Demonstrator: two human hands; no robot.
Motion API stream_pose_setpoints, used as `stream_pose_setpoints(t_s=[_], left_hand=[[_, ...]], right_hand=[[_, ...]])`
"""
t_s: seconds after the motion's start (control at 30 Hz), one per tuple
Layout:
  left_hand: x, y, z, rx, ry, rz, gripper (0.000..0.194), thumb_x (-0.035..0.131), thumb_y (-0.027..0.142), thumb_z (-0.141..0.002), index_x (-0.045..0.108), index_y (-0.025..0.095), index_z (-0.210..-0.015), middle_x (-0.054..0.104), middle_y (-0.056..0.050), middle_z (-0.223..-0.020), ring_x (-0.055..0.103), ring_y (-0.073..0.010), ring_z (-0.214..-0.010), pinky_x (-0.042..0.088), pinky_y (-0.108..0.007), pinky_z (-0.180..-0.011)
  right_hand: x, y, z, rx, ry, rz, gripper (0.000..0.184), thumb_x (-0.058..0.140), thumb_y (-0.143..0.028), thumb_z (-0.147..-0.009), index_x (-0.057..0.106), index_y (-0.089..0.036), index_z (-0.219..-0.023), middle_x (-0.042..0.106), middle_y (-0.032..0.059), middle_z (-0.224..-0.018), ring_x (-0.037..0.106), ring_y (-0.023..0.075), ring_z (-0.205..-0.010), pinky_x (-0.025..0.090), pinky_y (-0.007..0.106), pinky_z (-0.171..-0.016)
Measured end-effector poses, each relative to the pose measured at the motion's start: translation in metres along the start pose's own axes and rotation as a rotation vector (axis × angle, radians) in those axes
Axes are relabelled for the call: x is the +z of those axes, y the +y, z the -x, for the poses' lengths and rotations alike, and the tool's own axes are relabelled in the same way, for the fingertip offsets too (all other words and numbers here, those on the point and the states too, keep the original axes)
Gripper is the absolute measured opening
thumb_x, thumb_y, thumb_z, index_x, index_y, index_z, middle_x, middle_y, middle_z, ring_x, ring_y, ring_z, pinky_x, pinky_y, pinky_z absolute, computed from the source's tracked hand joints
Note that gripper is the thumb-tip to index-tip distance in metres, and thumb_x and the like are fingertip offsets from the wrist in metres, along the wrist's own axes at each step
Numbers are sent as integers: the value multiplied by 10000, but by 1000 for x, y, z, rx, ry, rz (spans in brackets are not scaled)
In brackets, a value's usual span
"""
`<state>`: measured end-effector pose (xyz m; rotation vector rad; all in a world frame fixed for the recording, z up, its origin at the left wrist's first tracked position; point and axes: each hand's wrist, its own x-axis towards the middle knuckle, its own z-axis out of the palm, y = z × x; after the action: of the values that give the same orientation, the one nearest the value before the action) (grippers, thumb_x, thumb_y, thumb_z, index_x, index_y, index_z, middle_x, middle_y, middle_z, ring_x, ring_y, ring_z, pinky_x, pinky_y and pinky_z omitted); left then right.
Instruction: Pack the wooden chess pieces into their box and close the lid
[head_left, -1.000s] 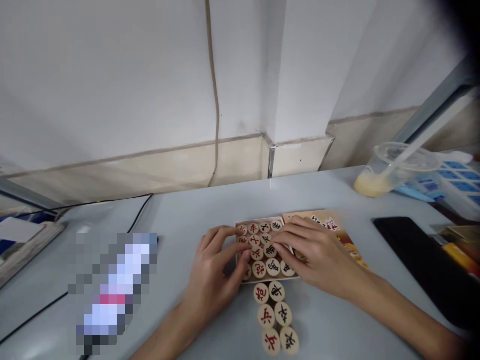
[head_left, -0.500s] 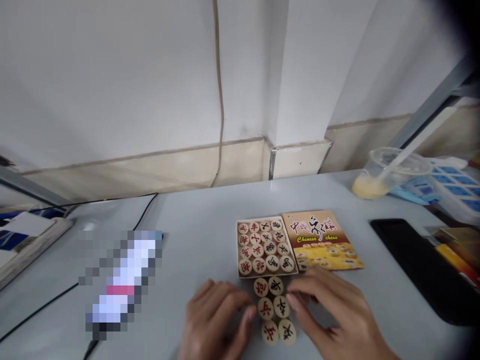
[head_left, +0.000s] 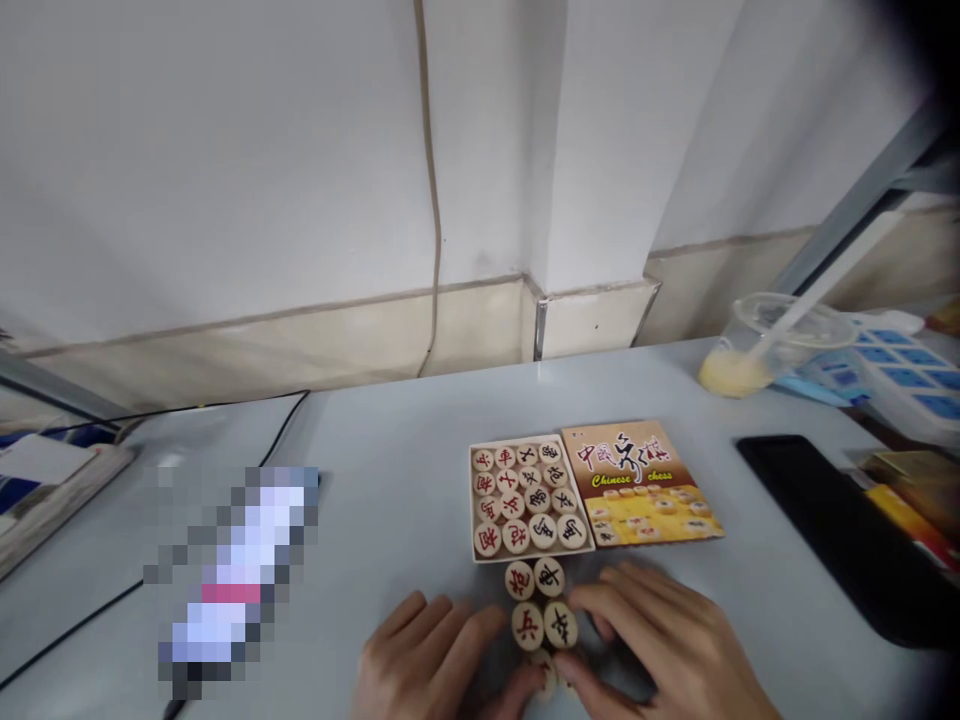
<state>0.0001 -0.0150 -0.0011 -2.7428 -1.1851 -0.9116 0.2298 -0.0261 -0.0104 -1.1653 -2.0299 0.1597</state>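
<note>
Flanking two columns of loose pieces (head_left: pixel 528 626), the left hand (head_left: pixel 427 665) and right hand (head_left: pixel 667 640) are partly curled, thumbs over the nearest pair; whether they grip cannot be told. The opposed position likely serves to align the columns. Visible tops: six, in three pairs. Beyond, one open box (head_left: pixel 502 558) holds sixteen pieces, four by four, eight red-marked and eight black-marked; its walls likely confine the grid. One printed cover (head_left: pixel 645 480) lies just beside the box, on the right. One clear cup (head_left: pixel 750 345) stands farther back on the surface (head_left: pixel 375 440).
</note>
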Motion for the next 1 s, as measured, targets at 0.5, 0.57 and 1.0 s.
stream_pose_setpoints(t_s=[0.5,0.57,1.0], left_hand=[[-1,-2,3,-19,-41,140,245,662,196,-945,579,186,-1175,646,45,-649,582,-118,-491,429,-285,-492],[-2,-1,2,-32,8,144,248,658,192,-944,583,175,-1180,621,51,-627,563,-110,-476,431,-276,-492],[8,-10,-32,-395,232,-240,203,618,330,-981,677,265,-1164,514,78,-539,495,-110,-456,384,-264,-513]], right_hand=[[-1,-2,-1,-36,32,-12,48,652,-226,-867,655,-224,-914,631,-17,-669,606,160,-594,485,315,-565],[-3,-3,-2,-60,77,-5,109,659,-222,-869,668,-211,-977,659,-11,-692,620,158,-604,498,312,-572],[6,17,-33,195,239,182,289,646,-271,-918,666,-223,-1203,693,65,-1105,616,253,-1045,486,468,-934]])
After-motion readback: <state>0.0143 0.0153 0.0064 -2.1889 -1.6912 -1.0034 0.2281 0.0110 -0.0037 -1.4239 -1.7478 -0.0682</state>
